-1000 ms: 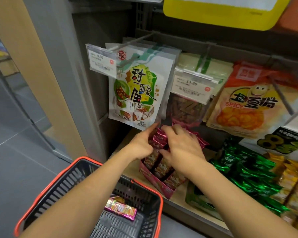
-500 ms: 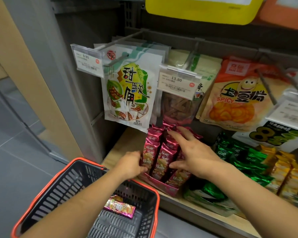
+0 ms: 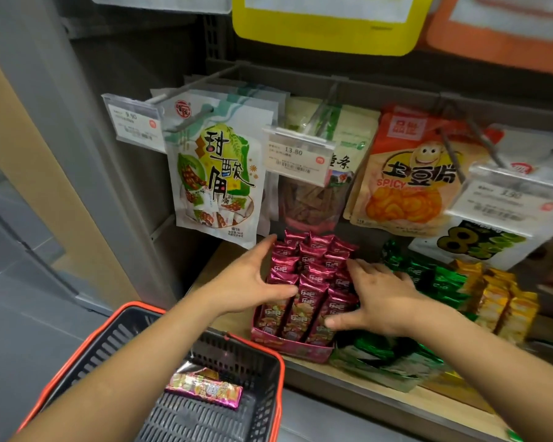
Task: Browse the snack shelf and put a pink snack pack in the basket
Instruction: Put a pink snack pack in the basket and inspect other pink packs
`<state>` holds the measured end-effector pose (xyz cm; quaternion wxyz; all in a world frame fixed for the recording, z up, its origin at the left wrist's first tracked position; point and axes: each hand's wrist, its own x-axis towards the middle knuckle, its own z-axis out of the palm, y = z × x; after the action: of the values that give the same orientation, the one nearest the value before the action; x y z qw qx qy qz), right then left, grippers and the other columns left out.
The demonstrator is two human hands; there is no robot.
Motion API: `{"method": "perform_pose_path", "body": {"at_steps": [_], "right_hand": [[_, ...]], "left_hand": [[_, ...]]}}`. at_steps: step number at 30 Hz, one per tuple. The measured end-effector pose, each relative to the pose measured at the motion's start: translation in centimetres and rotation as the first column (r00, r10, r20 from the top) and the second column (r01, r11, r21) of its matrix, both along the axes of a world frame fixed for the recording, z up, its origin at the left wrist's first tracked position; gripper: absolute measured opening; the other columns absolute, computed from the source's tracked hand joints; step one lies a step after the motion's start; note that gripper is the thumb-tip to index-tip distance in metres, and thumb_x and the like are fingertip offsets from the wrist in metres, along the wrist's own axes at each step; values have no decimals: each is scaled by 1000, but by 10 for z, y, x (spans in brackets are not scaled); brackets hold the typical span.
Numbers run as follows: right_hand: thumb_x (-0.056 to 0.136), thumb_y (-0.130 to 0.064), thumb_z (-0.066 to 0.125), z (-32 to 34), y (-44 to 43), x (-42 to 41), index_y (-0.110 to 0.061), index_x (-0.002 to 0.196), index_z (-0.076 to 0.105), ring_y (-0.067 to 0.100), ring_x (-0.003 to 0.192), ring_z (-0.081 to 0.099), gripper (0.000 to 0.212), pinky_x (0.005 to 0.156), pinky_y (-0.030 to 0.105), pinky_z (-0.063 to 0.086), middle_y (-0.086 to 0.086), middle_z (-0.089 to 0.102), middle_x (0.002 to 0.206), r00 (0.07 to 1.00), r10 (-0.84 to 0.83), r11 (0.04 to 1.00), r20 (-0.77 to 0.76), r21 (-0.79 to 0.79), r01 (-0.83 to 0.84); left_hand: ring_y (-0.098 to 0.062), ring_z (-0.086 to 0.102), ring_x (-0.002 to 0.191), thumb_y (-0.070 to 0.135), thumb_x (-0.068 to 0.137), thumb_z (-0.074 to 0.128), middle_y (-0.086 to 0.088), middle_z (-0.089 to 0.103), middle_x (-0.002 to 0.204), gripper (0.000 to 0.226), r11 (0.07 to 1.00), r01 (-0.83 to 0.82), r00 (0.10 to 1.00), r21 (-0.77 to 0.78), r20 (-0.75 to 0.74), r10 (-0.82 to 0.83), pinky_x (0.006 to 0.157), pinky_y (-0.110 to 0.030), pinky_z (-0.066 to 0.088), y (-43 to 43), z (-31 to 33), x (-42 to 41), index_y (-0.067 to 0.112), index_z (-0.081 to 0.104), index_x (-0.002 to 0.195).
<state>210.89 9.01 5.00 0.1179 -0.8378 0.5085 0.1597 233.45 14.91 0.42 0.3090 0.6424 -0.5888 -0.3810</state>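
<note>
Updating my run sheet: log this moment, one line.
left hand: open, touching pink foil snack packs | right hand: open, on them | orange-rimmed black basket: holds one pink pack

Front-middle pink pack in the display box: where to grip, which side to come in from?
Pinch the crimped top edge of the pink pack from above, then lift straight up. It stands on end, wedged between neighbours, and the box front wall covers its bottom, so only the top is free.

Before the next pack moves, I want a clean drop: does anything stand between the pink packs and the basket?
Nothing visible does. The pink packs stand in an open box at the shelf edge; the basket sits open just below, crossed only by the left forearm.
</note>
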Motion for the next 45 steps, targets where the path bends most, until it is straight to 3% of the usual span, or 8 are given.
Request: {"method": "perform_pose_path", "body": {"at_steps": [5, 9, 14, 18, 24, 30, 37, 45], "right_hand": [[51, -94, 45, 1, -22, 10, -23, 149, 19, 24, 132, 46, 124, 109, 43, 38, 1, 45, 148, 904, -261, 958, 340, 208, 199], [87, -66, 52, -4, -36, 21, -18, 155, 15, 25, 138, 40, 91, 110, 31, 34, 5, 37, 154, 823, -364, 918, 436, 315, 240], [98, -50, 43, -17, -38, 17, -43, 135, 48, 22, 126, 51, 38, 106, 46, 30, -9, 58, 135, 911, -190, 968, 367, -86, 237], [94, -38, 58, -23, -40, 16, -29, 106, 70, 24, 102, 61, 19, 88, 36, 47, 1, 68, 110, 899, -129, 948, 419, -215, 236], [91, -19, 59, -22, -49, 15, -20, 92, 56, 28, 79, 62, 3, 66, 35, 51, 8, 67, 91, 920, -129, 941, 370, -247, 232], [94, -24, 57, -18, -53, 10, -27, 130, 50, 29, 104, 63, 36, 82, 37, 53, 7, 66, 118, 950, -86, 970, 302, -191, 148], [100, -51, 36, -16, -31, -10, -12, 148, 33, 28, 140, 34, 62, 113, 38, 33, 12, 34, 155, 966, 126, 970, 225, -234, -72], [93, -67, 9, -32, -4, -24, -30, 155, 5, 14, 150, 4, 72, 119, 48, 7, -6, 6, 164, 997, 6, 981, 82, -194, 10]], "left_hand": [[-13, 30, 141, 66, 81, 58, 5, 28, 156, 86, 994, -20, 960, -105, 277, 49, 115, -38, 28, -23, 2, -26, 36, 17, 150], [-16, 8, 149, 73, 86, 40, 6, 2, 163, 85, 999, 27, 882, 30, 470, -38, 120, -35, 15, -31, -6, -29, 34, 8, 154], [-20, 9, 148, 71, 88, 34, 7, 10, 162, 67, 996, 58, 842, -66, 539, -14, 120, -43, 18, -34, -7, -26, 50, 12, 148], [-17, -3, 149, 71, 90, 27, 11, 1, 163, 53, 992, 121, 837, -40, 542, -80, 120, -44, 10, -37, -7, -29, 61, 17, 142], [-18, 7, 149, 54, 97, 33, 5, 14, 162, 47, 989, 127, 830, -71, 554, -67, 119, -39, 14, -41, -6, -31, 47, 34, 143], [-21, 10, 148, 34, 96, 39, -3, 20, 160, 50, 980, 162, 744, -117, 667, -44, 120, -38, 15, -43, -4, -34, 30, 35, 146], [-17, -5, 149, 82, 80, 9, 2, 0, 163, 83, 953, 302, 611, -12, 770, -184, 119, -40, 2, -33, 4, -35, 41, 4, 152], [-16, -9, 149, 74, 86, 33, 3, -7, 163, 82, 934, 355, 551, 53, 794, -254, 121, -44, -2, -29, 11, -37, 40, 0, 152]]}}
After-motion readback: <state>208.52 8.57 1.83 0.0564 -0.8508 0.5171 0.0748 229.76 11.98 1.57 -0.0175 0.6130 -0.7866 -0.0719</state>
